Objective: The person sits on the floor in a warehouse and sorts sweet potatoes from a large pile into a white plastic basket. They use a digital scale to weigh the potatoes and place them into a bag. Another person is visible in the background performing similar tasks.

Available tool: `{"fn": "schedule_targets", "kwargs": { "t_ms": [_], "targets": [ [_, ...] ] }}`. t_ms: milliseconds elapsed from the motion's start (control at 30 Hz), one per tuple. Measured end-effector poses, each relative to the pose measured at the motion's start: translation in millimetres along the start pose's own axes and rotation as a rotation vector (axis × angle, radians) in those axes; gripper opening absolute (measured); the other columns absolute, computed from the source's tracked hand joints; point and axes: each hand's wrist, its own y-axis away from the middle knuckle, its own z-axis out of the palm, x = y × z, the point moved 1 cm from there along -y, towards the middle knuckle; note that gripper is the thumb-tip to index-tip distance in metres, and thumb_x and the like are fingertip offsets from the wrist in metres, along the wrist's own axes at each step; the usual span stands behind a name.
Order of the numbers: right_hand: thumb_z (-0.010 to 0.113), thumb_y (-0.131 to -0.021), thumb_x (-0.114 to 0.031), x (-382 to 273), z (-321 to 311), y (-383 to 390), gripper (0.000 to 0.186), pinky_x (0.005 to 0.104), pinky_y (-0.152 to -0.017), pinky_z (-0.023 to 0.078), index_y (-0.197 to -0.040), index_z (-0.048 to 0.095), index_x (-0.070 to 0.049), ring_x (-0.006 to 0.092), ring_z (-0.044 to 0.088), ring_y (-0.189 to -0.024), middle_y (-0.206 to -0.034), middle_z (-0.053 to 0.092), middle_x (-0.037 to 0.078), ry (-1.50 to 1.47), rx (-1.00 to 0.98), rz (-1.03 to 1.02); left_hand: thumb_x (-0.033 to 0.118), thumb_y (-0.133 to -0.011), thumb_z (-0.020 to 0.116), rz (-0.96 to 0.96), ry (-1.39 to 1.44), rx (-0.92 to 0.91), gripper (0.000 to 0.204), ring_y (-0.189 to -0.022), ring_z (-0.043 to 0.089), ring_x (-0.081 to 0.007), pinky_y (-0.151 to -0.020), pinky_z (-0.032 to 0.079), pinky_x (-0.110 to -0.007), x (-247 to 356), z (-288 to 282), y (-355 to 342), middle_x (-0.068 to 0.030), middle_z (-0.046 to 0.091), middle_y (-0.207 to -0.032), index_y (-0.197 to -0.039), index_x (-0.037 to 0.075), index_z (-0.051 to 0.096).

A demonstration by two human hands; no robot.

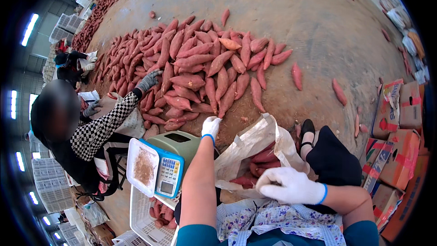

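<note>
My left hand [210,127], in a white glove with a blue cuff, stretches to the near edge of a pile of red sweet potatoes [195,59]. Its fingers are closed at the lower tip of one sweet potato [227,101]. My right hand [289,187], gloved alike, is curled above the mouth of a white woven sack [284,143]; whether it holds anything is hidden. Inside the sack lie several sweet potatoes [264,157].
A blue-rimmed scale [169,175] with a soiled white pan stands left, by a green stool-like object [175,141] and a white crate [141,209] holding sweet potatoes. A co-worker's grey-gloved hand [149,80] touches the pile. Cardboard boxes [400,155] stack at right.
</note>
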Motion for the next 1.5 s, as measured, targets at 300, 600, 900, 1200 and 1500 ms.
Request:
{"fn": "schedule_targets", "kwargs": {
  "t_ms": [300, 600, 900, 1200, 1500],
  "targets": [
    [0.068, -0.08, -0.02, 13.5, -8.8, -16.3, 0.011, 0.0358, -0.067, 0.051, -0.086, 0.066, -0.011, 0.0252, 0.064, -0.078, -0.082, 0.064, 0.007, 0.385, 0.059, -0.281, 0.028, -0.064, 0.077, -0.142, -0.132, 0.118, 0.073, -0.105, 0.061, -0.0382, -0.093, 0.047, -0.04, -37.1, 60.1, -58.2, -0.0266, 0.062, -0.113, -0.125, -0.003, 0.051],
    [0.072, -0.077, -0.024, -3.8, -3.3, -33.8, 0.014, 0.0328, -0.065, 0.051, -0.088, 0.068, -0.015, 0.0219, 0.064, -0.077, -0.081, 0.064, 0.004, 0.541, 0.071, -0.32, 0.044, -0.056, 0.084, -0.327, 0.118, 0.035, 0.09, -0.106, 0.062, -0.0363, -0.091, 0.049, -0.039, -75.5, 136.5, -73.6, -0.0277, 0.062, -0.114, -0.118, -0.011, 0.051],
    [0.072, -0.075, -0.022, 25.4, -4.7, -21.8, 0.012, 0.0343, -0.064, 0.05, -0.082, 0.066, -0.014, 0.023, 0.063, -0.076, -0.078, 0.062, 0.004, 0.598, 0.091, -0.324, 0.031, -0.06, 0.083, -0.304, -0.023, 0.215, 0.119, -0.124, 0.046, -0.0424, -0.104, 0.04, -0.043, 36.6, 147.2, -53.8, -0.031, 0.038, -0.139, -0.149, 0.003, 0.009],
    [0.072, -0.074, -0.021, 24.9, 0.3, -22.2, 0.012, 0.0353, -0.063, 0.049, -0.08, 0.065, -0.014, 0.0237, 0.062, -0.074, -0.077, 0.061, 0.004, 0.709, 0.106, -0.387, 0.035, -0.068, 0.083, -0.355, 0.183, -0.392, 0.064, -0.089, 0.064, -0.0259, -0.072, 0.055, -0.047, 16.1, 99.6, -76.8, -0.0144, 0.065, -0.101, -0.113, -0.004, 0.06],
    [0.069, -0.072, -0.018, 9.5, 33.3, -3.0, 0.015, 0.0383, -0.061, 0.045, -0.078, 0.057, -0.011, 0.0248, 0.056, -0.068, -0.071, 0.052, 0.007, 0.971, 0.081, -0.693, 0.027, -0.073, 0.078, -0.251, 0.17, -0.57, 0.073, -0.108, 0.056, -0.0232, -0.092, 0.046, -0.04, 124.3, -106.2, 84.1, -0.009, 0.059, -0.121, -0.135, 0.005, 0.048]
  ]
}}
